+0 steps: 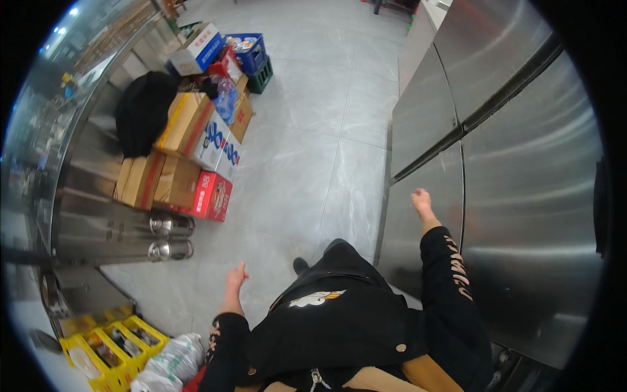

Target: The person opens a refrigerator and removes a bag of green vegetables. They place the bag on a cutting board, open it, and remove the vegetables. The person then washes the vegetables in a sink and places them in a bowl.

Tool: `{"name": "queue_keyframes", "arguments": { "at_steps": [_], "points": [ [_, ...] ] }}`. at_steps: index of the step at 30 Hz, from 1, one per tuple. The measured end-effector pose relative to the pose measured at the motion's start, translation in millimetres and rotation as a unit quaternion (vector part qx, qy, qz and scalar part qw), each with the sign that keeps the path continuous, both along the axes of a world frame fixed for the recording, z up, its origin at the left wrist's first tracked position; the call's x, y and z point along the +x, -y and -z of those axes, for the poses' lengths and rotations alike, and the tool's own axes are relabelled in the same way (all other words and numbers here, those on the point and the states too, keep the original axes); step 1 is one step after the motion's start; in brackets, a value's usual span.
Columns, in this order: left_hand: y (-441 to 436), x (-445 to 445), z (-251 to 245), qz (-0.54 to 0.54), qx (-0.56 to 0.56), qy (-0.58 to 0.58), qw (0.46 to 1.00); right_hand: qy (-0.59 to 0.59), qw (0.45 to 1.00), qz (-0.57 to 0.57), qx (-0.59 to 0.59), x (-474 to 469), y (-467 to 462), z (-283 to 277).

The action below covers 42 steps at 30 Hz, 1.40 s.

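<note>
My left hand (237,277) hangs over the floor at my left side, with one finger standing out from the others. I see nothing in it. On the other side, my right hand (421,201) is curled into a loose fist in front of the lower doors of a stainless steel refrigerator cabinet (514,206). Nothing shows in that hand, and whether it touches the door is unclear. Between my arms is a black apron (333,323) with a cartoon patch. A dark shoe (301,265) shows beyond its hem.
Stacked cardboard boxes (183,122) stand along a steel counter (83,196) on the left. Two metal canisters (171,237) are beside them. Farther off, a blue crate (252,54) rests on a green one (262,77). A yellow crate (115,370) and plastic bag (171,362) lie lower left.
</note>
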<state>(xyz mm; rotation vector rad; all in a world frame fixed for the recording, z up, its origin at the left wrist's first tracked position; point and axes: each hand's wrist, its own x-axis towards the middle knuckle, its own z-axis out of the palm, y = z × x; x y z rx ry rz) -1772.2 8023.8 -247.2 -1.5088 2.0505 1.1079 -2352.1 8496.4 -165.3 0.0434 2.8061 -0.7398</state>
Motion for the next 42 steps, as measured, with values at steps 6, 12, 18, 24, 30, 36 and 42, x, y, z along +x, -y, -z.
{"name": "queue_keyframes", "arguments": {
  "at_steps": [6, 12, 18, 24, 30, 36, 42],
  "points": [
    [107.4, -211.7, -1.8, 0.037, -0.071, -0.166, 0.983, -0.148, 0.973, 0.163, -0.070, -103.6, 16.0, -40.3],
    [115.5, -328.7, 12.7, 0.059, 0.123, -0.135, 0.981, -0.224, 0.903, 0.285, -0.231, -225.0, 38.5, -65.6],
    [158.2, -406.0, 0.9, 0.027, 0.167, 0.023, 0.985, -0.215, 0.901, 0.371, -0.069, -251.7, 57.0, -64.7],
    [207.4, -548.7, 9.4, 0.144, 0.163, 0.012, 0.976, -0.307, 0.852, 0.364, -0.219, -243.1, 51.5, -39.9],
    [193.8, -744.9, -6.3, 0.282, 0.192, -0.205, 0.917, -0.345, 0.813, 0.448, -0.142, -244.3, 73.5, -50.0],
    [112.7, -878.1, -77.0, 0.518, 0.191, -0.240, 0.799, -0.303, 0.804, 0.483, -0.170, -229.4, 161.7, -72.6],
    [39.9, -939.8, -195.0, 0.551, 0.250, -0.400, 0.689, -0.220, 0.884, 0.353, -0.212, -196.0, 400.6, -79.6]
  ]
}}
